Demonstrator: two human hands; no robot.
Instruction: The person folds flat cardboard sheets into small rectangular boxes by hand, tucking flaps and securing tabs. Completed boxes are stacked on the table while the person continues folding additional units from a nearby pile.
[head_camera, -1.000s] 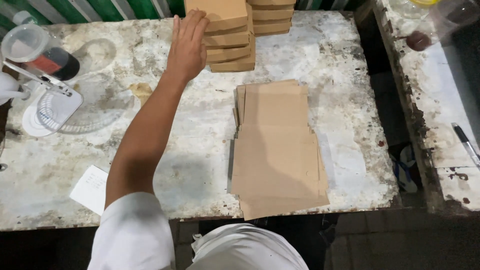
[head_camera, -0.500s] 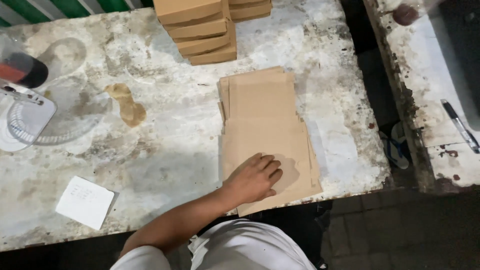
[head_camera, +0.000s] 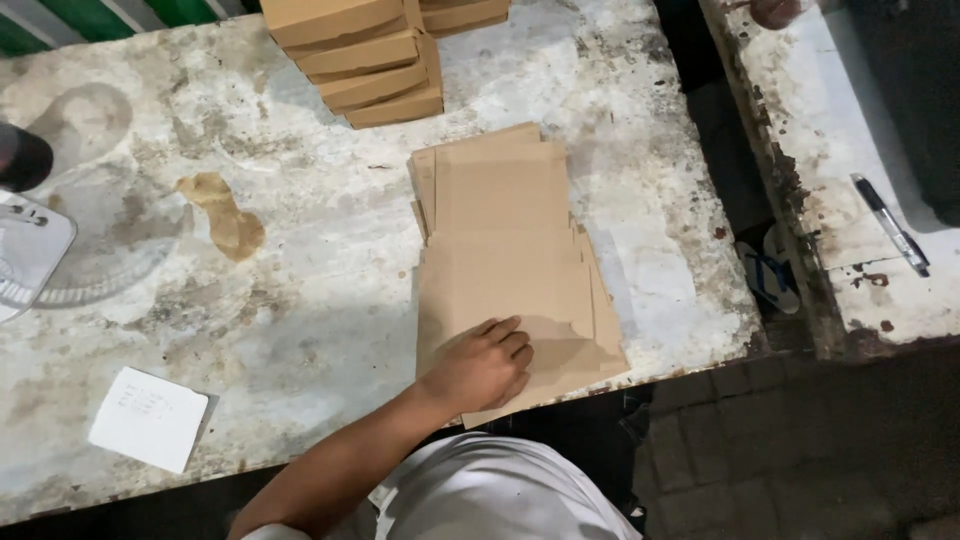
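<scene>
One hand on a pile of flat cardboard

One stained stone table (head_camera: 300, 330) fills most of the view, its pale top blotched with brown marks. A second table (head_camera: 830, 150) stands to the right, set apart by a dark gap where a sandal (head_camera: 770, 275) lies on the floor. On the near half of the main table sits the pile of flat cardboard sheets (head_camera: 505, 230), brown and loosely squared, its lower edge reaching the table's front rim. Behind it, at the far edge, stands a stack of folded cardboard boxes (head_camera: 365, 60), well apart from the pile. The left hand (head_camera: 482, 365) rests on the lower corner of the pile, fingers curled, fingertips (head_camera: 515, 340) pressed to the top sheet; whether they have pinched a sheet cannot be told. The right hand is out of sight. A white paper note (head_camera: 148, 418) lies near the front left edge. A pen (head_camera: 890, 225) lies on the right-hand table.
</scene>
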